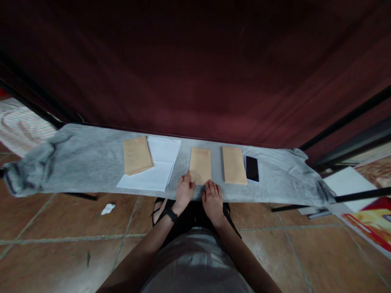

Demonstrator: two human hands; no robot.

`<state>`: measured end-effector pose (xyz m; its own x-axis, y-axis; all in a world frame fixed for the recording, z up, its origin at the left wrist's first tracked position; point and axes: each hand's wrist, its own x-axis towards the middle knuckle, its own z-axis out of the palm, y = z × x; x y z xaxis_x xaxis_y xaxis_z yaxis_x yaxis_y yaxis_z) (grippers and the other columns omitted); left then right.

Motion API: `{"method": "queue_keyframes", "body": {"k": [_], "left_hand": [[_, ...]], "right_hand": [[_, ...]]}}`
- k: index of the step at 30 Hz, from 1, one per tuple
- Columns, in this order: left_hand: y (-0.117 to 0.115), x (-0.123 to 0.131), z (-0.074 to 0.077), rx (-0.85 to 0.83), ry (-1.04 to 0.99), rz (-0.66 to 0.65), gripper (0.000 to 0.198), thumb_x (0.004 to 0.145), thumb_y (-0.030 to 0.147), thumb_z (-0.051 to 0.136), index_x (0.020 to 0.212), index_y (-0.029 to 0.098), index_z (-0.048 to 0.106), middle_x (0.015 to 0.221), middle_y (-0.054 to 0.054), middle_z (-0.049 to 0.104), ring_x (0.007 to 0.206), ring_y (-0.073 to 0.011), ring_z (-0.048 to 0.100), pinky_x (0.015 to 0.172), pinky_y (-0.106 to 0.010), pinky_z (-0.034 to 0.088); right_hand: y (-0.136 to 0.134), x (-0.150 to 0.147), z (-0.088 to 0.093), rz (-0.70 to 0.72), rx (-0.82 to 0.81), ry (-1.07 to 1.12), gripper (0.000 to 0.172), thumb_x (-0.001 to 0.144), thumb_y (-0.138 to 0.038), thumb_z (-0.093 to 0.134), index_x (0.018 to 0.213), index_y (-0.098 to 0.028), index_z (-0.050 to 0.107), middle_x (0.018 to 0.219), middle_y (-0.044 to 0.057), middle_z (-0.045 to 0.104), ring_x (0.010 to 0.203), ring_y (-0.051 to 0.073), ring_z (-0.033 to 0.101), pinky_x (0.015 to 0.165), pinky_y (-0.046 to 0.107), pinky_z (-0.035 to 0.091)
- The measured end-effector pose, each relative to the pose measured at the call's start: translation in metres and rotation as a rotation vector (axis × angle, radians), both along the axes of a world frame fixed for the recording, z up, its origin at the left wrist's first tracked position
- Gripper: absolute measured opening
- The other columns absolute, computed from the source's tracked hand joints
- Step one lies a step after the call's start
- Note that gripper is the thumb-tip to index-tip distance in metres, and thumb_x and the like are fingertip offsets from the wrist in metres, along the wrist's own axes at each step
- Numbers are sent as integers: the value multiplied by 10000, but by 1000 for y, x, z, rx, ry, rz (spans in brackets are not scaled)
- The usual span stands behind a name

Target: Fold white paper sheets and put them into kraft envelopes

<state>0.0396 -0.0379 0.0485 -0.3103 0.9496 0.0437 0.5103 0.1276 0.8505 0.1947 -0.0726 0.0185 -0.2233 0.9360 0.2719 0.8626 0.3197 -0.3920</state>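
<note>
A brown paper envelope [200, 162] lies flat on the cloth-covered surface in front of me. My left hand [185, 191] rests at its lower left corner, fingers stretched onto the paper edge. At the lower right corner lies my right hand [213, 200], its fingers slightly apart and touching the near edge. To the right is a neat stack of brown envelopes [234, 165]. On the left, a few more brown envelopes [137, 156] lie partly over white paper sheets [160, 162]. Neither hand lifts anything.
A phone [252, 169] with a dark screen lies right of the envelope stack. Grey cloth [91, 158] covers the narrow table, and a dark red curtain [195, 81] hangs behind it. Dark metal bars [348, 116] flank it. A crumpled white scrap [108, 208] lies on the tiled floor.
</note>
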Motion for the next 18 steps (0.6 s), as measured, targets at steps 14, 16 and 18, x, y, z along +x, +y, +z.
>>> {"method": "queue_keyframes", "body": {"k": [14, 16, 18], "left_hand": [[4, 44, 36, 188, -475, -246, 488, 825, 269, 662, 1309, 207, 629, 805, 5, 681, 730, -147, 640, 727, -264, 515], [1, 46, 34, 195, -455, -281, 446, 846, 322, 668, 1279, 216, 656, 906, -33, 721, 799, -161, 669, 755, -273, 530], [1, 43, 27, 182, -409, -268, 343, 844, 319, 668, 1169, 219, 714, 944, -55, 737, 819, -174, 679, 759, -285, 535]], "right_hand": [[30, 8, 25, -217, -104, 406, 304, 999, -237, 425, 1146, -178, 685, 1062, 172, 692, 930, 267, 699, 848, 387, 563], [37, 21, 23, -260, -110, 560, 291, 1005, -323, 431, 945, -195, 686, 941, 134, 701, 859, 243, 708, 814, 362, 573], [46, 37, 20, -306, -112, 642, 373, 1010, -424, 395, 800, -215, 620, 776, 79, 675, 773, 222, 709, 744, 342, 592]]}}
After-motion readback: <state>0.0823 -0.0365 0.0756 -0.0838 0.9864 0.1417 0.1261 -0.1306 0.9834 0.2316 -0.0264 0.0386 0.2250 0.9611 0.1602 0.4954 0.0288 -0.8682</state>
